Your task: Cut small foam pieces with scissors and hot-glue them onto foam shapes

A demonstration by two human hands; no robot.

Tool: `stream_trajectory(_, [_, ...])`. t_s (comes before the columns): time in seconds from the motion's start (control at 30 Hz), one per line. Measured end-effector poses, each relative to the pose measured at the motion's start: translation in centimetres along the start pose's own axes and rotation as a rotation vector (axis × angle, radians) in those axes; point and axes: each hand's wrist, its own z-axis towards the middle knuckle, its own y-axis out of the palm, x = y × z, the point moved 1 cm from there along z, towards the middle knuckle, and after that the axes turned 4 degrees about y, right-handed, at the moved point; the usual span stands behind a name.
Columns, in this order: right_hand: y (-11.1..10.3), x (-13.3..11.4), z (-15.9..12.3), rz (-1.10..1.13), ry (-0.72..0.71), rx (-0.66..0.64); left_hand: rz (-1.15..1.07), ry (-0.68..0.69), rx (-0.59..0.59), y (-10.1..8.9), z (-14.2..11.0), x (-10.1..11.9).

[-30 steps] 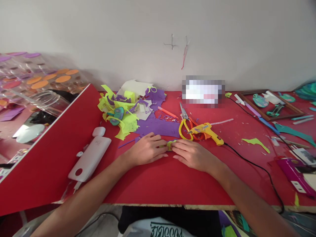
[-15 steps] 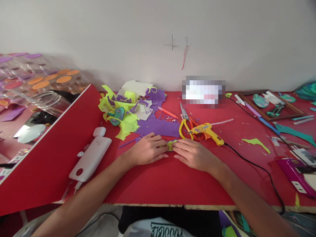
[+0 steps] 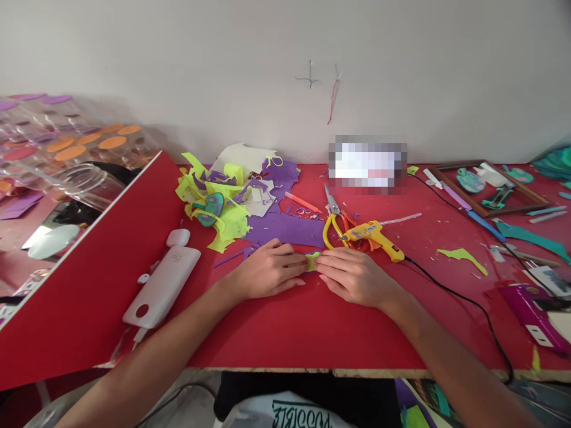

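A small yellow-green foam piece with a purple edge [image 3: 313,262] lies on the red table between my hands, mostly covered by fingers. My left hand [image 3: 273,269] is closed over its left end, fingers bent and pressed together, thumb toward me. From the other side, my right hand [image 3: 354,274] holds the right end down with its fingers together. Just beyond the right hand lie a yellow glue gun [image 3: 373,235] and scissors [image 3: 334,217] with yellow and orange handles. A purple foam sheet [image 3: 288,230] lies behind the left hand.
Yellow, purple and white scraps [image 3: 229,202] are heaped at back left. A white power bank [image 3: 163,288] lies beside a red panel [image 3: 89,279]. The glue gun's black cord [image 3: 459,297] runs right. A brown frame [image 3: 491,211] and a magenta socket box [image 3: 533,318] are at right.
My right hand has shifted slightly to the right, and the foam piece sits a little farther right too. The left hand stays almost in place. The view has moved slightly.
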Motion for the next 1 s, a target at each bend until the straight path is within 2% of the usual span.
stream_trajectory(0.17, [0.3, 0.1, -0.2, 0.007, 0.018, -0.060, 0.007, -0.027, 0.031, 0.1, -0.2, -0.2])
stream_trajectory(0.23, [0.0, 0.1, -0.2, -0.002, 0.035, -0.011, 0.037, -0.088, 0.120, -0.2, -0.4, -0.5])
stream_trajectory(0.33, [-0.6, 0.2, -0.1, -0.049, 0.105, 0.123, 0.044, -0.260, 0.294, -0.6, -0.9, -1.1])
stream_trajectory(0.43, [-0.8, 0.5, -0.3, -0.054, 0.185, 0.205, 0.005, -0.383, 0.371, -0.8, -1.2, -1.5])
stream_trajectory(0.5, [-0.8, 0.7, -0.5, -0.031, 0.215, 0.222, -0.009, -0.378, 0.360, -0.7, -1.3, -1.6])
stream_trajectory(0.7, [-0.9, 1.0, -0.8, 0.013, 0.255, 0.262, 0.008, -0.180, 0.220, -0.5, -0.8, -1.2])
stream_trajectory(1.0, [-0.5, 0.9, -0.7, 0.176, 0.328, 0.269, 0.012, -0.175, 0.203, -0.4, -0.7, -1.1])
